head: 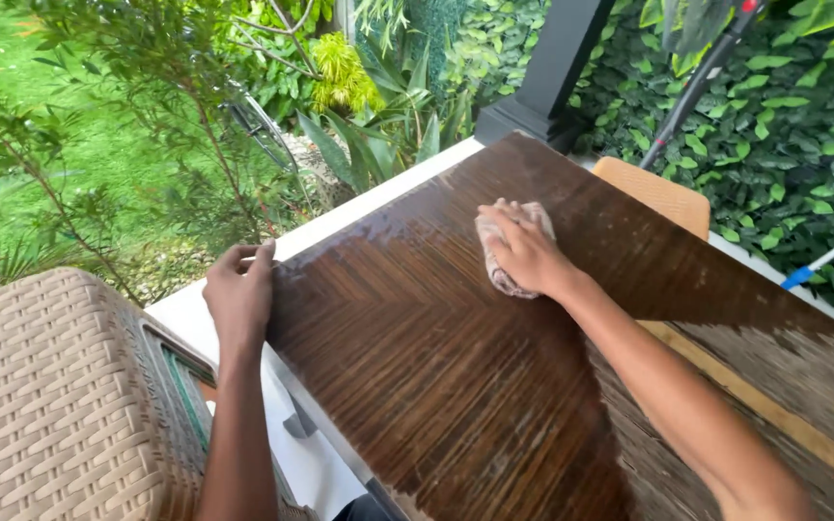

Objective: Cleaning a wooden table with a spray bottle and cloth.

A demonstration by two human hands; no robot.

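Woven wicker seat (50, 396) sits nearest. Dark wood desk (456, 386) half wet: wiping step underway. Left hand (240, 294) grips the edge, fingers curled. Right hand (523, 251) presses pale cloth (504, 275) flat; dry right portion likely next.

Bare forearms (no sleeves), ringless fingers.

You've got a glossy, wet-looking wood-grain tabletop (436, 367), a soft cloth rag (506, 251), and a rough woven wicker chair (60, 396).
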